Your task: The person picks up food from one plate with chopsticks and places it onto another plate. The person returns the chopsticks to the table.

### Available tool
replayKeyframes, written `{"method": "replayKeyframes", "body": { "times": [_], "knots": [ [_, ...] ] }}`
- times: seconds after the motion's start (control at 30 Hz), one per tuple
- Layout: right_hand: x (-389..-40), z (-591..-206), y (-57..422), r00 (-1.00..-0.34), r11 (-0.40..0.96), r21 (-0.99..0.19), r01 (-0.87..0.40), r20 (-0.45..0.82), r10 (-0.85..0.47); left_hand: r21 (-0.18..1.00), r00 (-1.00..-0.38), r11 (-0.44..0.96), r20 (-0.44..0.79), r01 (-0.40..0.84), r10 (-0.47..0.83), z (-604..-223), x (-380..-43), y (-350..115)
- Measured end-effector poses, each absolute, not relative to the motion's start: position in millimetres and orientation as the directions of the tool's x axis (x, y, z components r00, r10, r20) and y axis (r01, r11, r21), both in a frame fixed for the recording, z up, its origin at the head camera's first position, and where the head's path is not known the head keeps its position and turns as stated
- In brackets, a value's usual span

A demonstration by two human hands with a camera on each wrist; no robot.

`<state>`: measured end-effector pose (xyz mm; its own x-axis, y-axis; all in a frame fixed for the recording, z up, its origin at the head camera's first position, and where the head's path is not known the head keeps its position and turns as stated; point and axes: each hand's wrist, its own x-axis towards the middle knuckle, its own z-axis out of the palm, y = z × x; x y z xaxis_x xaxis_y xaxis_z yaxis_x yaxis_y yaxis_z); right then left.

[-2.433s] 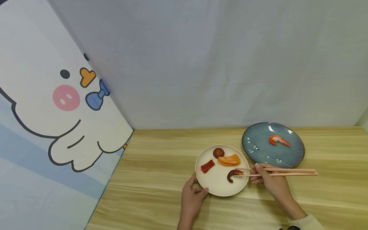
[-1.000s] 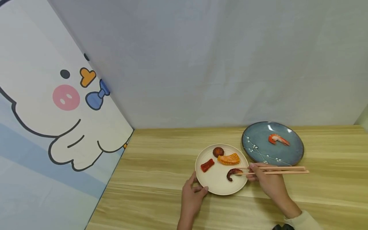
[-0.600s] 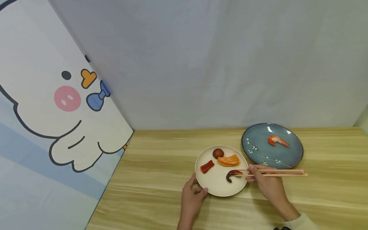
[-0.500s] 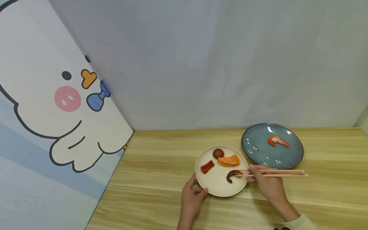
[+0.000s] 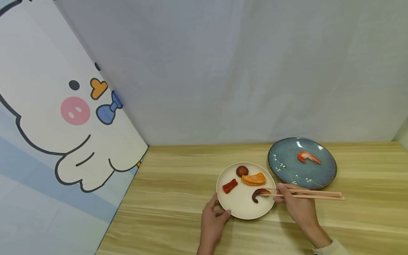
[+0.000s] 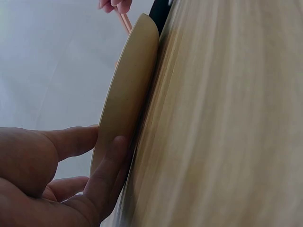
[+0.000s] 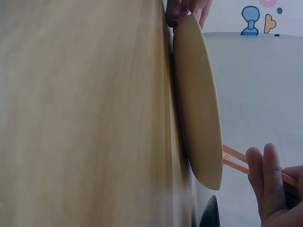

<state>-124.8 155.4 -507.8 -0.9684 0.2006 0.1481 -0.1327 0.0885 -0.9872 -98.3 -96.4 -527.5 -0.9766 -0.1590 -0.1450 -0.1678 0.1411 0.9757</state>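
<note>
My left hand (image 5: pixel 214 223) holds the near left rim of a cream plate (image 5: pixel 240 209); in the left wrist view, its fingers and thumb bracket the plate's edge. In my right hand (image 5: pixel 301 210) is a pair of light pink chopsticks (image 5: pixel 322 193), reaching over the plate's right rim. Their tips meet the right end of a dark octopus tentacle (image 5: pixel 255 197), which curls down to the left. On the same plate are an orange salmon slice (image 5: pixel 253 179), a round brown mushroom (image 5: pixel 242 171) and a dark red strip (image 5: pixel 230 186). The right wrist view hides the food behind the plate's wall.
A blue-grey plate (image 5: pixel 288 150) with white blossoms stands right behind my right hand, bearing a red and white shrimp (image 5: pixel 309 157). A grey cloth (image 5: pixel 223 71) hangs behind the wooden table (image 5: pixel 172 191). A cartoon-printed panel (image 5: pixel 38 106) rises on the left.
My right hand and the chopsticks have shifted slightly left since the oldest frame, with a small drift back right lately. The tentacle stays about where it was, and my left hand keeps its place.
</note>
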Motion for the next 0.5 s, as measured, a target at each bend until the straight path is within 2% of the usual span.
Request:
{"method": "replayKeyframes", "body": {
  "times": [0.23, 0.5],
  "knots": [
    [-125.7, -509.0, 159.0, -0.972, 0.062, -0.993, -0.102, 0.113, 0.208, 0.976, -0.976, 0.133, -0.149, -0.171, -0.162, -528.8, -98.2, -95.8],
    [-127.8, -511.2, 165.8, -0.971, -0.004, -1.0, -0.003, 0.001, 0.239, 0.976, -0.977, 0.14, -0.147, -0.169, -0.155, -528.9, -97.9, -96.1]
  ]
}}
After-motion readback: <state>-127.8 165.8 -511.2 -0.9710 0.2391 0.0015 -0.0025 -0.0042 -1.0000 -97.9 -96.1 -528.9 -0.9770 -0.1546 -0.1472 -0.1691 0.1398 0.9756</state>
